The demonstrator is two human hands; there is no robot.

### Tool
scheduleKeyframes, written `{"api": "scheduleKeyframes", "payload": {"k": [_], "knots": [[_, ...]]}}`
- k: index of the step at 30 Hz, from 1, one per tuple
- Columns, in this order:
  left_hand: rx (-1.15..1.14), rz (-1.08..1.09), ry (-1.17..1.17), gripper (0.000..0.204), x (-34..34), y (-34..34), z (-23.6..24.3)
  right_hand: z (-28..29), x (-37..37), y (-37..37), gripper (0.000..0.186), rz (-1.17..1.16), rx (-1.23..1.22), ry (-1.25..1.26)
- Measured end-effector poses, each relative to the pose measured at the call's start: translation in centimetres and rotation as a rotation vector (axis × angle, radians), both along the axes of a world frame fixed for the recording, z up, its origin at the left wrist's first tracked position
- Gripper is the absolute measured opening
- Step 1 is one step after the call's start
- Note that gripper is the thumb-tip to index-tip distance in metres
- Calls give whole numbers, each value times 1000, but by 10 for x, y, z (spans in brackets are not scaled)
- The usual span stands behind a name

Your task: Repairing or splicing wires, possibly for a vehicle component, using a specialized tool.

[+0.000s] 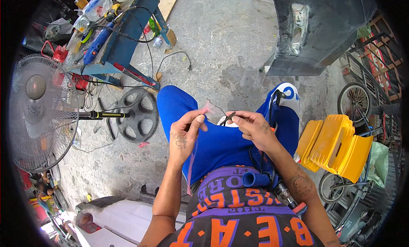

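Observation:
Above my lap, my left hand [186,130] is closed, thumb against fingers, on a thin pink plastic strip [207,108]. Its crumpled end sticks up past the fingertips and its tail hangs below the hand. My right hand [252,127] pinches a short dark cord end [227,118], and a thin dark strand arcs from there toward the pink plastic. Whether the two are joined, I cannot tell. Against my right side rests a blue and metal power tool [283,193], partly hidden by my forearm, beside a blue tube-shaped part [254,179].
A standing fan [36,87] is at the left. Behind it, a cluttered blue workbench [117,55] holds a blue rotary tool [99,44]. A dark bumper [315,42] stands far right, yellow plastic panels [334,144] nearer. A white bumper [123,221] lies near left.

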State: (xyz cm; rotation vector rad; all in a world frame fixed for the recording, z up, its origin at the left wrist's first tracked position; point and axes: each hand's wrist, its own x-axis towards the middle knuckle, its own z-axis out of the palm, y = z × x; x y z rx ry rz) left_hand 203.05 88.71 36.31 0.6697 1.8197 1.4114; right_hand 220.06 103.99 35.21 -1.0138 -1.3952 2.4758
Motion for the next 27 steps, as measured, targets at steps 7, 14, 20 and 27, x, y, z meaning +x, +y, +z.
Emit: {"api": "scheduleKeyframes", "payload": {"k": [7,14,20,27], "knots": [[167,19,-151,14,36,11,-21,-15,3,2,24,-62,-74,33],[203,128,-360,11,53,23,-32,-9,3,0,25,-70,-5,2],[305,166,-486,18,59,27,-34,-21,3,-2,23,-61,266,25],[284,142,-416,11,53,23,-39,-7,8,3,26,-21,71,3]]}}
